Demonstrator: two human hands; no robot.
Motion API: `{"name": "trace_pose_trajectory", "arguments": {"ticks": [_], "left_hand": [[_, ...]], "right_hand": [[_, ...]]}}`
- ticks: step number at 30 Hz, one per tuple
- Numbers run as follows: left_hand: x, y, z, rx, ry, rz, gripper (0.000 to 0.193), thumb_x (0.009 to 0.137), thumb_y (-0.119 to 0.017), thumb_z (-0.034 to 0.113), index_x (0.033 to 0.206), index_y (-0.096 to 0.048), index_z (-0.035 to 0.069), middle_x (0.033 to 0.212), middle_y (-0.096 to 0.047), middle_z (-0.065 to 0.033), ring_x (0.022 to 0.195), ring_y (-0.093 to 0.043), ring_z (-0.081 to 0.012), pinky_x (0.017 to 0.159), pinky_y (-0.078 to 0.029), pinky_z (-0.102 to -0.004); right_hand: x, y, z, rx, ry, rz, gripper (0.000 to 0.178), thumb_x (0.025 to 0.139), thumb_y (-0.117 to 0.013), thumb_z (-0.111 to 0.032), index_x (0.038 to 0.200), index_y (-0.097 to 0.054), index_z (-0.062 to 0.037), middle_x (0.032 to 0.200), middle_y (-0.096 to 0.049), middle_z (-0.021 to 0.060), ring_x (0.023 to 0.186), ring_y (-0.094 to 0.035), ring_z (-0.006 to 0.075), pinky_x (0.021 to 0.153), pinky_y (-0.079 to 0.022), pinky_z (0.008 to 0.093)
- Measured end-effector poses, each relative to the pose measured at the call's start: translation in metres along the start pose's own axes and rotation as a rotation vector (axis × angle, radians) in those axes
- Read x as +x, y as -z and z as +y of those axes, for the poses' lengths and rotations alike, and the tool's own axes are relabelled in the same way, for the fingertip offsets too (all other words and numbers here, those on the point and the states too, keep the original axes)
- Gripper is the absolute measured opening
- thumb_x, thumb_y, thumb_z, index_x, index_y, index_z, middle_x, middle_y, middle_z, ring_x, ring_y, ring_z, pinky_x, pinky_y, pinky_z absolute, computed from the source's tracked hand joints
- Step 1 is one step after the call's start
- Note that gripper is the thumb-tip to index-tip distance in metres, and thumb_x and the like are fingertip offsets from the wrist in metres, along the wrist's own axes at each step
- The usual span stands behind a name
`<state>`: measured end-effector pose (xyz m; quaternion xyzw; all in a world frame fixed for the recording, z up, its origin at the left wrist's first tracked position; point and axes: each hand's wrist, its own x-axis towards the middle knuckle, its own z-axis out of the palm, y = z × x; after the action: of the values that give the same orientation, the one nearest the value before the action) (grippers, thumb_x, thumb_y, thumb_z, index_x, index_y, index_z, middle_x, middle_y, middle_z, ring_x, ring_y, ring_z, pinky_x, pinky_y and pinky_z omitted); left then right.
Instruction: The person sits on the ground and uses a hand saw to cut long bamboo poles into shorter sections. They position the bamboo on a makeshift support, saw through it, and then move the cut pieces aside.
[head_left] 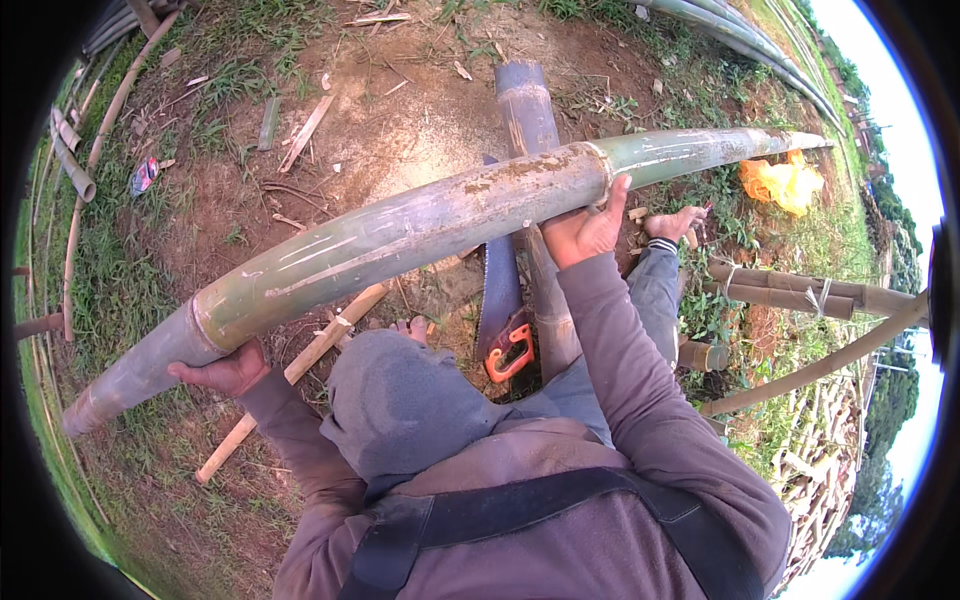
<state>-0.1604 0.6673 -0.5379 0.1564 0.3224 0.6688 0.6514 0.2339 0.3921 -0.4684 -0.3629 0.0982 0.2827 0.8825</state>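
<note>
Head view: left hand (232, 370) and right hand (586, 232) hold the bamboo pole (400, 235), which spans eight to two o'clock, thumbs spread (finger curl hidden), so a loose grip might drop it onto the saw (499, 300).

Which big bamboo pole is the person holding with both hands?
The long greenish pole stretching across the picture, with the left hand and right hand on it. The shorter pole crossing beneath isn't being held.
</note>
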Motion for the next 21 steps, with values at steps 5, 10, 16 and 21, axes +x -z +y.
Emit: {"name": "trace_pose_trajectory", "arguments": {"ticks": [5, 10, 16, 21], "left_hand": [[-0.003, 0.004, -0.007, 0.037, 0.086, 0.132, 0.103, 0.084, -0.069, 0.076, 0.156, -0.04, 0.009, 0.151, -0.053, -0.0189, 0.14, -0.052, -0.0414, 0.116, -0.042, -0.0658], [0.061, -0.012, 0.081, 0.177, 0.105, 0.119, 0.103, 0.089, -0.057, 0.081, 0.159, -0.037, 0.009, 0.156, -0.049, -0.021, 0.143, -0.048, -0.044, 0.117, -0.038, -0.0696], [0.106, -0.036, 0.086, 0.151, -0.039, -0.035, 0.126, 0.074, -0.051, 0.099, 0.165, -0.032, 0.013, 0.168, -0.035, -0.0188, 0.154, -0.032, -0.0429, 0.125, -0.019, -0.0722], [0.06, -0.036, -0.055, 0.096, 0.151, -0.245, 0.111, 0.072, -0.081, 0.077, 0.157, -0.044, 0.016, 0.156, -0.051, -0.0113, 0.145, -0.045, -0.0368, 0.12, -0.03, -0.0714]], "right_hand": [[0.026, 0.012, 0.005, -0.099, 0.056, 0.209, 0.079, 0.09, -0.07, -0.067, 0.144, -0.056, -0.0122, 0.145, -0.06, 0.0134, 0.134, -0.055, 0.0374, 0.119, -0.038, 0.0599], [-0.017, -0.06, 0.052, -0.123, -0.029, 0.072, 0.08, 0.088, -0.073, -0.065, 0.146, -0.053, -0.0131, 0.143, -0.06, 0.0131, 0.134, -0.055, 0.0365, 0.117, -0.038, 0.0613], [-0.052, -0.14, 0.119, -0.037, -0.307, -0.076, 0.099, 0.083, -0.081, -0.063, 0.159, -0.033, -0.0201, 0.155, -0.042, 0.011, 0.144, -0.041, 0.0342, 0.12, -0.032, 0.0643], [-0.029, -0.127, 0.172, -0.076, -0.503, -0.079, 0.107, 0.082, -0.084, -0.059, 0.162, -0.026, -0.0179, 0.161, -0.032, 0.0164, 0.148, -0.036, 0.0349, 0.122, -0.03, 0.063]]}}
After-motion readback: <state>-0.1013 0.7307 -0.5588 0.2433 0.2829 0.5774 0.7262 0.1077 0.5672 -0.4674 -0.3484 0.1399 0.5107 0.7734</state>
